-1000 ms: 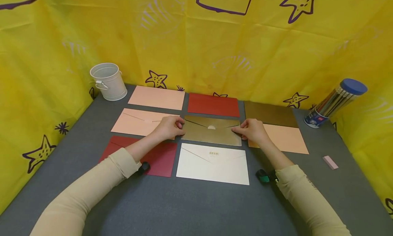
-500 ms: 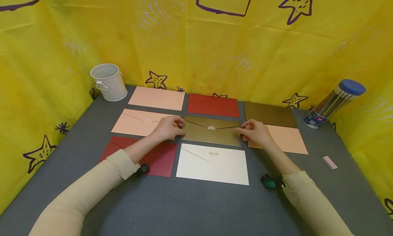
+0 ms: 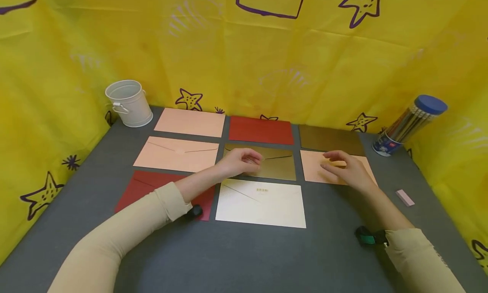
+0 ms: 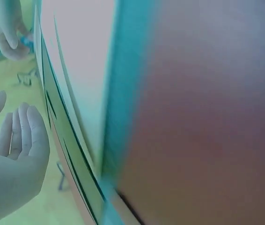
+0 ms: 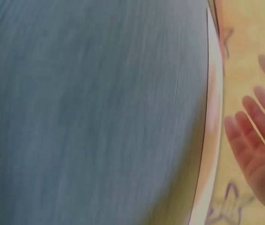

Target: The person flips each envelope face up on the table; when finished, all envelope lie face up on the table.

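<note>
Left hand (image 3: 239, 162) is hovering over the gold envelope (image 3: 277, 168), fingers loosely curving, gripping nothing. At three o'clock, right hand (image 3: 350, 172) is hanging above a pink envelope (image 3: 313, 172), thumb and fingers parting, equally unladen.

Gold envelope (image 3: 280, 166), centre: smooth paper, metallic sheen. Peach envelope (image 3: 310, 169), right of centre: matt paper. White envelope (image 3: 261, 206), lower centre: smooth paper. Bucket (image 3: 131, 105), upper left: looks like painted metal, smooth. Blue lid (image 3: 431, 104), upper right: plastic-looking. Backdrop (image 3: 228, 59), top: creased cloth-like sheet. Tabletop (image 3: 213, 263), bottom: matt.
</note>
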A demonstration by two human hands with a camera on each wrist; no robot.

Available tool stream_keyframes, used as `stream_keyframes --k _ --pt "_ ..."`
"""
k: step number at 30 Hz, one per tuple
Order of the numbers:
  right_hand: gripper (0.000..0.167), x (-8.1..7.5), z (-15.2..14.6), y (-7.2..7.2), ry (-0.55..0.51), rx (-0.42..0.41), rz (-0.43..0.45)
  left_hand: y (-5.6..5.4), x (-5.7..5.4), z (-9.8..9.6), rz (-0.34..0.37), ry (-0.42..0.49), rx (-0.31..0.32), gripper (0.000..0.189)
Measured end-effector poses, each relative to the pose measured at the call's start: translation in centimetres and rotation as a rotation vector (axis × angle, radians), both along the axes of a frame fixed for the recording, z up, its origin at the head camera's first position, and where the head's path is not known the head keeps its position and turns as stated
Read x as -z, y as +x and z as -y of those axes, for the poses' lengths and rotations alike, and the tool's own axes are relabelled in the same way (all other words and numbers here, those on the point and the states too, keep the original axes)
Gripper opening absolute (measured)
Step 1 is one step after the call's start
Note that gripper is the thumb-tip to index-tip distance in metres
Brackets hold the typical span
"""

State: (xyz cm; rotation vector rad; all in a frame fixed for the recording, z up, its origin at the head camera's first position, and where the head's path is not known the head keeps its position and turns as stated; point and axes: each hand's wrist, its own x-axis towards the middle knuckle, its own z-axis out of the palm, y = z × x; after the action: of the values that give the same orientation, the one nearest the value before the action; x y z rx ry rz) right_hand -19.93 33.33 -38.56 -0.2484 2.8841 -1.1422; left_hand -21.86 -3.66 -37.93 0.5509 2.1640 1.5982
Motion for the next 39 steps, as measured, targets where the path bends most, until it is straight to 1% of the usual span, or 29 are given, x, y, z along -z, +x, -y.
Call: stream_keyframes --k 5,9,12,16,19,23,25,27,31,35,39 --pt "0.064 -0.6 -3.1 0.7 0.046 0.018 0.066 -0.2 -0.1 -3.4 0.018 0.006 0.070 0.038" --pt "0.077 -1.0 -5.0 1.6 0.088 0.050 0.122 -0.1 0.1 -6.1 0.054 0.008 0.093 0.045" --pt "0.085 -1.0 -6.3 2.1 0.132 0.055 0.136 0.1 0.1 -8.1 0.091 0.009 0.110 0.053" --pt "0.092 -0.7 -7.9 2.8 0.193 0.034 0.122 0.5 0.1 -10.3 0.140 0.000 0.117 0.063" --pt "0.097 -0.4 -8.6 3.2 0.242 0.042 0.145 0.6 0.1 -11.6 0.224 0.021 0.089 0.071" --pt "0.101 -0.2 -8.9 3.5 0.291 0.077 0.192 0.6 0.1 -12.5 0.346 0.094 0.035 0.074" --pt "0.100 -0.1 -9.0 3.6 0.288 0.082 0.197 0.5 0.3 -12.7 0.385 0.137 0.023 0.073" --pt "0.100 -0.1 -8.9 3.6 0.271 0.077 0.199 0.4 0.4 -12.8 0.412 0.170 0.024 0.072" --pt "0.100 -0.1 -8.5 3.7 0.213 0.070 0.195 0.3 0.8 -12.8 0.443 0.225 0.031 0.069" --pt "0.097 -0.1 -8.3 3.9 0.151 0.064 0.156 0.4 0.9 -12.9 0.433 0.244 0.028 0.067" --pt "0.091 -0.3 -8.2 4.0 0.152 0.040 0.122 0.5 0.9 -13.0 0.425 0.263 0.013 0.064"
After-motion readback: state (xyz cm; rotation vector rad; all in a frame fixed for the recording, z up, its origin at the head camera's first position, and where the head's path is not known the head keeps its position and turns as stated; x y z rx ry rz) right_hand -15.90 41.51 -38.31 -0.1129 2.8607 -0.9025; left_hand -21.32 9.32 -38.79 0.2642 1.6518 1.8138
